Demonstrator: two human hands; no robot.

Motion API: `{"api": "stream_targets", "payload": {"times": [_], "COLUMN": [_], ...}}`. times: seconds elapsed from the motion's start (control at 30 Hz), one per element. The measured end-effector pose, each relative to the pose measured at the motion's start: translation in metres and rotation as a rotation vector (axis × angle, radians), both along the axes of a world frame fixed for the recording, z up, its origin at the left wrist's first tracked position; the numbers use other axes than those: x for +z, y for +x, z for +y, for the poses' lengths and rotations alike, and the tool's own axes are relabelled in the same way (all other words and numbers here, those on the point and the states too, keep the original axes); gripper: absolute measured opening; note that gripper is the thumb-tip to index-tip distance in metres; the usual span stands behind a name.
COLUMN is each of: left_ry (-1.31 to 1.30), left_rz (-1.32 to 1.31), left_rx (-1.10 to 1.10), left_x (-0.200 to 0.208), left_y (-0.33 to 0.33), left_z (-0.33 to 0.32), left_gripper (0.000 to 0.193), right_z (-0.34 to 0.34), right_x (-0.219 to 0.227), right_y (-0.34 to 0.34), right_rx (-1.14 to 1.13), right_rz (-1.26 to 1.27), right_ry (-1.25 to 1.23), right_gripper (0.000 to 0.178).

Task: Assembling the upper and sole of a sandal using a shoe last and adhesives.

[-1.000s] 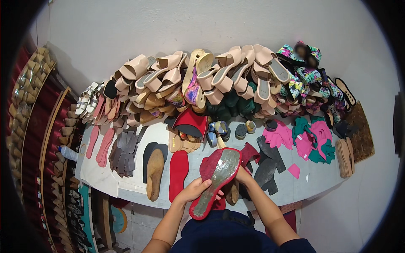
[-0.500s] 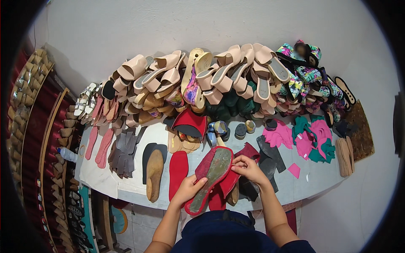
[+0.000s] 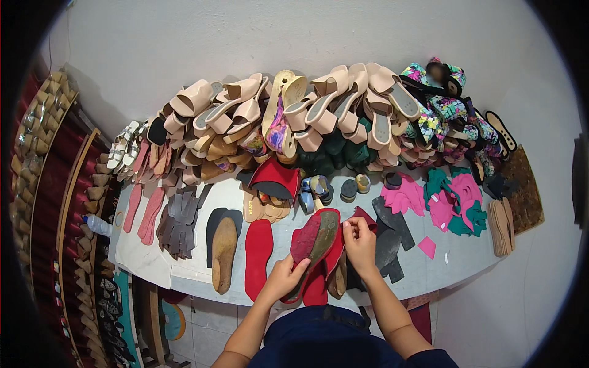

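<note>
My left hand (image 3: 286,279) grips a red shoe (image 3: 304,240) near its lower end, thumb on top. The shoe is tilted over the table's front edge, showing a worn greenish-grey sole (image 3: 326,233) with red material wrapped along its rim. My right hand (image 3: 361,245) is closed in a pinch beside the shoe's right edge; what lies between its fingertips is too small to make out. Below the shoe are red pieces (image 3: 315,288) and part of a wooden shoe last (image 3: 337,281). A flat red sole piece (image 3: 259,257) lies left of my left hand.
Another wooden last (image 3: 225,248) rests on a dark sole at left. Grey cut pieces (image 3: 180,221), black pieces (image 3: 392,227) and pink scraps (image 3: 405,195) lie around the table (image 3: 429,270). Finished beige sandals (image 3: 331,101) are heaped along the wall. Shelves of lasts (image 3: 46,116) stand at left.
The shoe has turned, so its sole shows narrower and more of the red side faces up. My right hand has shifted slightly, its fingertips now higher, near the shoe's right edge.
</note>
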State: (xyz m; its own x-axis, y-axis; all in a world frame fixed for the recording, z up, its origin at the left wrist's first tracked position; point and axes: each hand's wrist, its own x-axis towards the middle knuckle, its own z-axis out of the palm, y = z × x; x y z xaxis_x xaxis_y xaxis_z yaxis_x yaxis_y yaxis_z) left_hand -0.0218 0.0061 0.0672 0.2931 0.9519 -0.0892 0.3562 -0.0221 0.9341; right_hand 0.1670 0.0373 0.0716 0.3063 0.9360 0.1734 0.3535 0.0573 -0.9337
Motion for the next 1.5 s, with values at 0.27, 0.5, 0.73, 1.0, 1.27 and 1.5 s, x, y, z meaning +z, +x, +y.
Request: {"api": "stream_targets", "payload": {"times": [0.27,0.5,0.73,1.0,1.27,1.5], "left_ry": [0.163,0.220,0.180,0.347,0.236,0.243], "left_rz": [0.083,0.078,0.012,-0.005,-0.013,-0.122], "left_rx": [0.033,0.055,0.086,0.117,0.077,0.080], "left_x": [0.000,-0.006,-0.006,-0.017,-0.012,-0.017], "left_y": [0.020,0.024,0.030,0.036,0.033,0.034], "left_z": [-0.012,-0.016,-0.018,-0.016,-0.017,-0.018], "left_gripper": [0.029,0.028,0.029,0.039,0.039,0.040], "right_z": [0.008,0.019,0.023,0.020,0.042,0.046], "right_x": [0.000,0.000,-0.007,-0.005,-0.019,-0.001], "right_y": [-0.012,-0.016,-0.019,-0.025,-0.002,-0.009], "right_rx": [-0.217,-0.296,-0.322,-0.326,-0.068,-0.051], "right_rz": [-0.210,-0.292,-0.321,-0.315,0.181,-0.067], "right_ry": [0.086,0.136,0.185,0.137,0.154,0.189], "right_gripper": [0.015,0.012,0.014,0.015,0.038,0.044]}}
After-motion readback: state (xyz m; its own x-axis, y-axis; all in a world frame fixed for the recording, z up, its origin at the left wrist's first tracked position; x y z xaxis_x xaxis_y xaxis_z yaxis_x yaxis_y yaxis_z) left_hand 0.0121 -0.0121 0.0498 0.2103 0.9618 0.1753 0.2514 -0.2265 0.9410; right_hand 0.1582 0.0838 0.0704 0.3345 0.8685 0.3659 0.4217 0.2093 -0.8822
